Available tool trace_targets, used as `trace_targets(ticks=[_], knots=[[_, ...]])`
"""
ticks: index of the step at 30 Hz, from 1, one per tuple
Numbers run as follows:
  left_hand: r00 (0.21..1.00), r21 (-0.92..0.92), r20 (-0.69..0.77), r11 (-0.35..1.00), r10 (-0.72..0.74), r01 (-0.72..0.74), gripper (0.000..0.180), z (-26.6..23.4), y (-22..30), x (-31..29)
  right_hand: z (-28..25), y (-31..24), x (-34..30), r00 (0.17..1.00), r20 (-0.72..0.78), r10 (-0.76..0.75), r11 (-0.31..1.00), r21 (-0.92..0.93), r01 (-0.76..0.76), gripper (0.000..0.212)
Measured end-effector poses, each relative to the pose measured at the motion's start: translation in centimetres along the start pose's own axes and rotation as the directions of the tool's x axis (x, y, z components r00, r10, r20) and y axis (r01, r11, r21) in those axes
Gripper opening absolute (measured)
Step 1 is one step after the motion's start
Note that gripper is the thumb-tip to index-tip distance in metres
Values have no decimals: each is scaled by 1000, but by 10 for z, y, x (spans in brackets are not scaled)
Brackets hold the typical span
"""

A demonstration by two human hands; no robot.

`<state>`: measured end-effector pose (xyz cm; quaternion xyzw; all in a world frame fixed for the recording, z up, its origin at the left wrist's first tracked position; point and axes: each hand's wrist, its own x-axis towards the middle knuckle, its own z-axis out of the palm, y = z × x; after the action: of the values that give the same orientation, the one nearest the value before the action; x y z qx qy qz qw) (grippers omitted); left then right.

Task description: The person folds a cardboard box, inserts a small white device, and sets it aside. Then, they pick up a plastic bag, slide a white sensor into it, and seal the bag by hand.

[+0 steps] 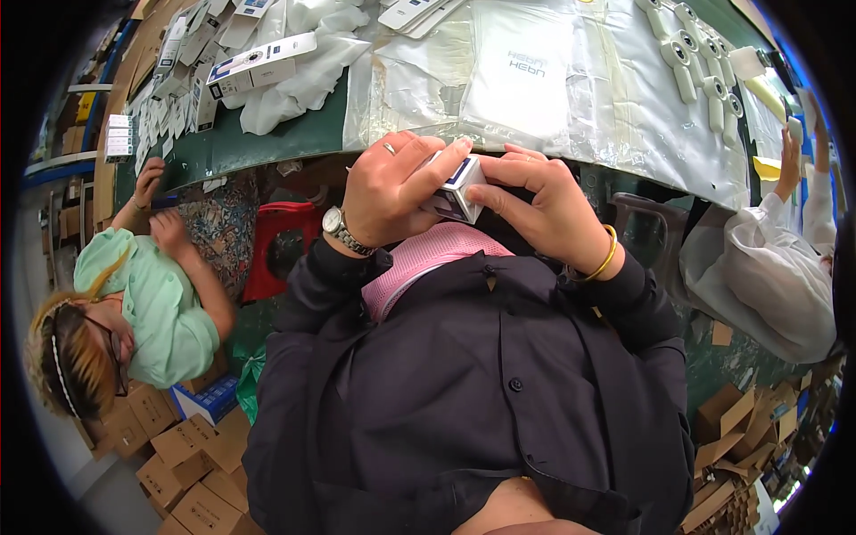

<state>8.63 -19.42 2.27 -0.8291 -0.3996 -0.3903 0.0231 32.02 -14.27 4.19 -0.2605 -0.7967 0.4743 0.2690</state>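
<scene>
A small white and dark-blue carton (465, 190) is held just in front of the table's near edge, tilted with one end toward the right. Around its left side and top wrap the fingers of my left hand (390, 189), which wears a ring and a wristwatch. My right hand (551, 207), with a yellow bangle at the wrist, pinches the carton's right end, thumb against the end face. Whether its end flap is fully closed I cannot tell. Past my hands lies a clear plastic bag with a white sheet (520, 76).
Flat and folded cartons (261, 66) pile up at the table's left. White handheld devices with round heads (687, 53) lie at the far right. A person in a green shirt (147, 299) sits left, another in white (762, 276) right. Brown cardboard boxes (201, 455) stack at lower left.
</scene>
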Motion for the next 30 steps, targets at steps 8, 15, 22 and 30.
trace_targets(ticks=[8,15,22,30], knots=[[995,132,45,988,-86,79,69,7,6,3,9,-1,1,989,-134,59,996,-64,-68,25],[976,83,12,973,-216,214,74,13,6,12,-6,-3,10,987,-67,146,984,112,-138,31],[936,-50,75,936,-344,348,79,-2,1,17,-31,13,12,921,-364,140,965,259,-45,42],[571,-759,492,-2,-658,652,35,-8,-15,-8,-39,45,18,885,-466,15,963,244,113,42]])
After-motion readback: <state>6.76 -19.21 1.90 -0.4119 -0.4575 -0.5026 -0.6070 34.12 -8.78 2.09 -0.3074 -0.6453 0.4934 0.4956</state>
